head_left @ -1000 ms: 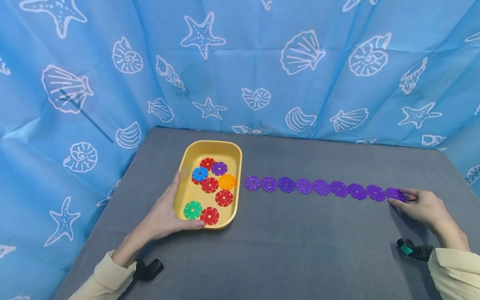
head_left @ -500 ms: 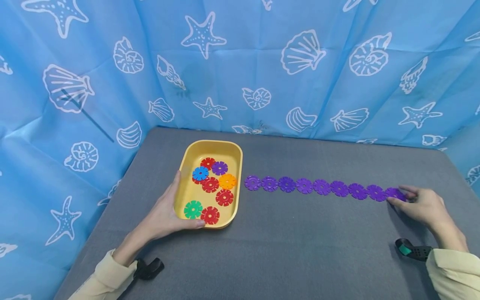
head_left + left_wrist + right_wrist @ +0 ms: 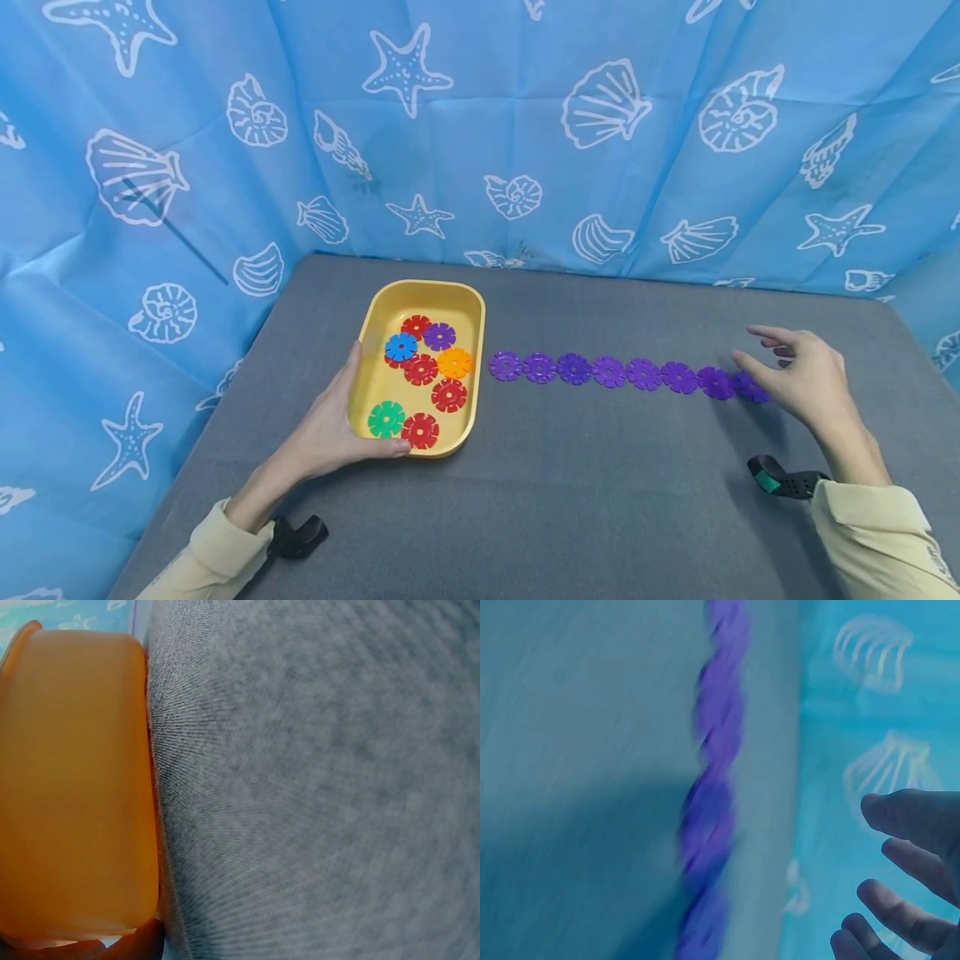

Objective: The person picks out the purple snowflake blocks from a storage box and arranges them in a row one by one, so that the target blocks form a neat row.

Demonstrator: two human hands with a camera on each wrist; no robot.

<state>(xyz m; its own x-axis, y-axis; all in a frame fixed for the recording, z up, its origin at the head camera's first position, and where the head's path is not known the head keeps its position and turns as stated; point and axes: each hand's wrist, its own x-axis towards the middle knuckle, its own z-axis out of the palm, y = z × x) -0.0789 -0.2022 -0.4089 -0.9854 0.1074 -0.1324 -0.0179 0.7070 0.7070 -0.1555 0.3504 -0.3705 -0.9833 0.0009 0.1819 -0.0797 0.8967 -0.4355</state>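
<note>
A row of purple snowflake discs (image 3: 643, 374) lies edge to edge across the table, also seen blurred in the right wrist view. My right hand (image 3: 808, 379) hovers above the row's right end, holding nothing, thumb and fingers apart; it hides the last part of the row. At the left, my left hand (image 3: 330, 425) holds the near-left corner of a yellow tray (image 3: 477, 333), thumb over the front rim and fingers along the left side. Inside the tray are several loose discs, including a green disc (image 3: 386, 419), a blue disc (image 3: 401, 347) and an orange disc (image 3: 454, 363).
Grey cloth covers the table (image 3: 585, 492). A blue curtain (image 3: 480, 125) with white shells and starfish hangs behind the table and along its left side. The tray's right wall stands close to the row's left end.
My right hand has let go of the last purple disc, lifted and moved left over the row. My left hand and the tray stay where they were.
</note>
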